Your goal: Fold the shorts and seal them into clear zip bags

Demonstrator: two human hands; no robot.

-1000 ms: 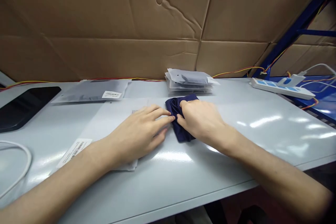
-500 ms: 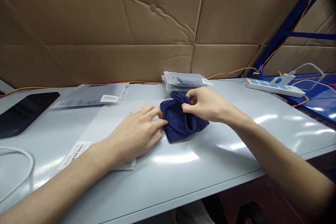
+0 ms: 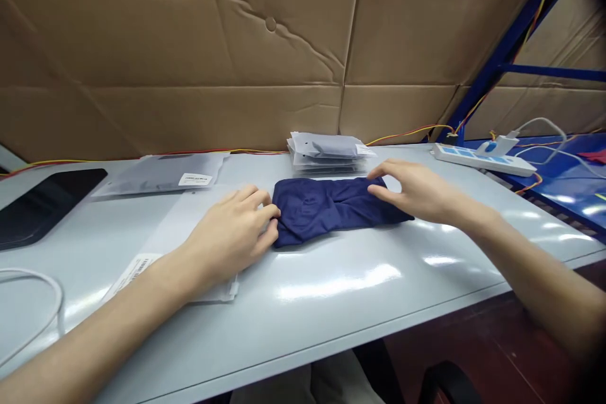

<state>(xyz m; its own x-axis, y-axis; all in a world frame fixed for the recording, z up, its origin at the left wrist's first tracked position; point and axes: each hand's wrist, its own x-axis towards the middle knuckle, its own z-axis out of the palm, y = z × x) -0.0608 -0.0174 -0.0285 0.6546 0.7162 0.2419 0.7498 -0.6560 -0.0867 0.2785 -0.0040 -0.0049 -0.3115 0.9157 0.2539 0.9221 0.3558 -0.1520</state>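
A navy blue piece of fabric [image 3: 326, 205] lies spread out as a long, slightly wrinkled strip on the grey table. At its left edge rests my left hand [image 3: 241, 227], fingers curled and thumb and fingertips closed on the fabric's border. My right hand [image 3: 416, 189] hovers at the fabric's right end, with thumb and forefinger apart and their tips close to the cloth. Partly under my left hand and forearm lies a translucent plastic bag [image 3: 177, 227] with a white barcode label [image 3: 132, 273].
Behind the fabric sits a stack of filled translucent bags [image 3: 326, 150]. Another filled bag [image 3: 156, 173] lies at the back left, near a black flat device [image 3: 47, 205]. A white cable [image 3: 57, 293] curves at left; a power strip [image 3: 483, 158] is at right. Cardboard [image 3: 189, 44] stands behind.
The fabric, earlier folded over and bunched, is now laid out flat toward the right. My right hand has moved right and loosened its pinch. My left hand stays at the left edge.
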